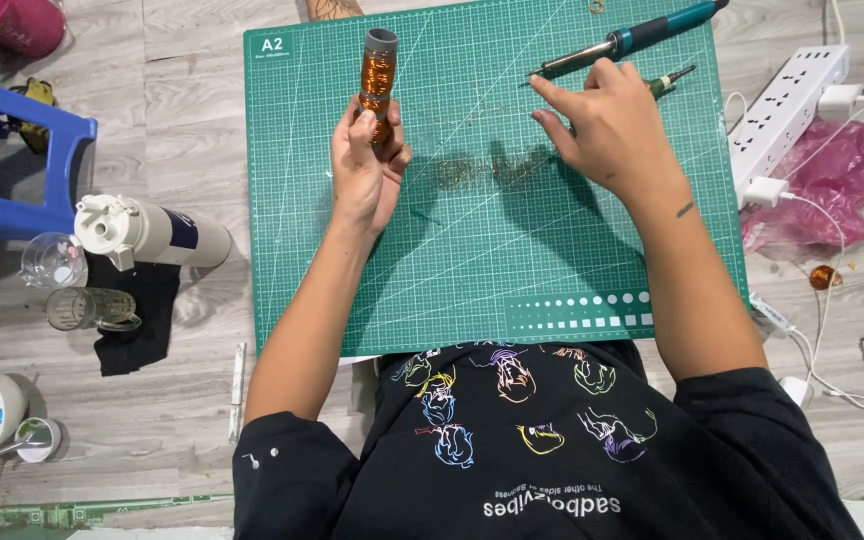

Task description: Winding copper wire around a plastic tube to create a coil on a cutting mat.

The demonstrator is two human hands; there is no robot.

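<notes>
The green cutting mat (pixel 472 250) fills the middle of your view, lying on the pale wooden floor (pixel 172 400). At about 12 o'clock on the mat, your left hand (pixel 367 170) holds a grey tube wound with copper wire (pixel 378 75), standing it nearly upright. The winding looks well along: copper covers most of the tube that shows, with only the grey top end bare, so I judge little is left to wrap. How far the wire runs under your palm is hidden.

At 1 o'clock lies the teal-handled soldering iron (pixel 632 38), its tip pointing toward the mat's centre. Your right hand (pixel 602 125) rests flat just below it, fingers spread and loose, gripping nothing; the fingertips are near the iron's shaft but I cannot tell if they touch it. A small green-handled tool (pixel 670 80) pokes out from behind that hand. Fine copper scraps (pixel 487 172) are scattered at the mat's centre, between your two hands.

Off the mat, a white power strip (pixel 787 105) sits at 2 o'clock, a white bottle (pixel 152 232) at 9 o'clock.

Your left fingers are clenched around the tube's lower half: thumb in front, the others wrapped behind, the coil rising out above them
</notes>
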